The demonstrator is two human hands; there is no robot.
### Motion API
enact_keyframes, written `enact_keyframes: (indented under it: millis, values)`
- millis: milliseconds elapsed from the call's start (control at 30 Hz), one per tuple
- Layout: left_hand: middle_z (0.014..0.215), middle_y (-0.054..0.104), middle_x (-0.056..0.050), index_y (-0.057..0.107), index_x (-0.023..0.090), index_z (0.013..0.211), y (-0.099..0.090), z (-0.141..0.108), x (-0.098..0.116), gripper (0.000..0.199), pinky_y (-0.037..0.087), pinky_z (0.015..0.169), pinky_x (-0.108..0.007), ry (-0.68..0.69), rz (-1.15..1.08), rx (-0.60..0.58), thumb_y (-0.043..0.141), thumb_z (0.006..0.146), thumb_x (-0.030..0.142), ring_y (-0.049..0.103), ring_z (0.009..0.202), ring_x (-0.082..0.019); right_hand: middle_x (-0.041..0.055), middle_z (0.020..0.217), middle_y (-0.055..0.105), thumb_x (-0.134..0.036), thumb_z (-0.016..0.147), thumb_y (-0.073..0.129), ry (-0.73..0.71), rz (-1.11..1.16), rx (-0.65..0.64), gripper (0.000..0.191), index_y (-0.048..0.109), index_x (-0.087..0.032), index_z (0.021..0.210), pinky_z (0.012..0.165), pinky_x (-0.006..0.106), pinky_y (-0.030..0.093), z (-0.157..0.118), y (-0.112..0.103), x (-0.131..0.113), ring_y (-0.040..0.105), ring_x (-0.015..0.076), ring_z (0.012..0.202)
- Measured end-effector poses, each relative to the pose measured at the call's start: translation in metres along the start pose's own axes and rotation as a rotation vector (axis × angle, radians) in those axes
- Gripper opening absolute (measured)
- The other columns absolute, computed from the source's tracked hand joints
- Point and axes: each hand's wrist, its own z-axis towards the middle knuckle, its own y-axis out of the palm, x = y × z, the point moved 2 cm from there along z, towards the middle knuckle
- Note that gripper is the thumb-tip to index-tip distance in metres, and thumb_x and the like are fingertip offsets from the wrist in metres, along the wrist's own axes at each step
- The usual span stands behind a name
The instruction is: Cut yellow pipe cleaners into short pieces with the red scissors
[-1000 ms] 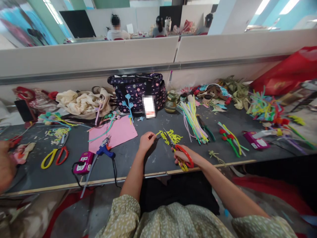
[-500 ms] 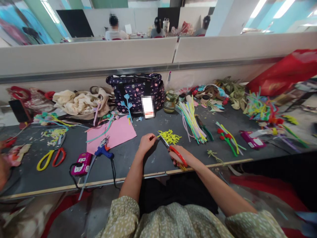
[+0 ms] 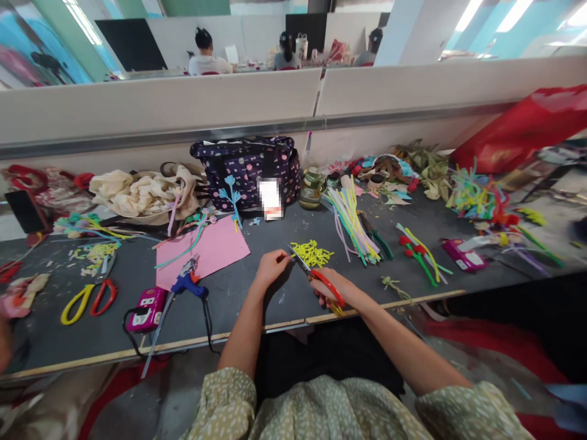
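Observation:
My right hand is closed round the handles of the red and yellow scissors, whose blades point up and left. Just left of the blade tips, my left hand has its fingers pinched together; whatever they hold is too small to name. A pile of short yellow-green pieces lies on the dark table, right behind the blades. Beyond the pile to the right is a bundle of long pastel fuzzy stems.
Pink sheet, blue glue gun and second scissors lie left. A patterned bag and green jar stand behind. Red-green stems lie right. Another person's hand shows at the left edge.
The view has shifted slightly, so the table items sit a little further left. My hands and the scissors keep nearly the same pose beside the pile.

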Motion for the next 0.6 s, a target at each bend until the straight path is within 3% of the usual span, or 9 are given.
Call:
enact_keyframes:
  millis: [600]
  values:
    - [0.064, 0.063, 0.001, 0.068, 0.016, 0.077, 0.0027, 0.0009, 0.0015, 0.030, 0.034, 0.058, -0.023, -0.008, 0.057, -0.074, 0.053, 0.083, 0.041, 0.050, 0.060, -0.012, -0.0007, 0.053, 0.058, -0.028, 0.085, 0.049, 0.007, 0.015, -0.029, 0.012, 0.055, -0.018, 0.080, 0.034, 0.022, 0.045, 0.0073, -0.0023, 0.0031, 0.058, 0.0150, 0.037]
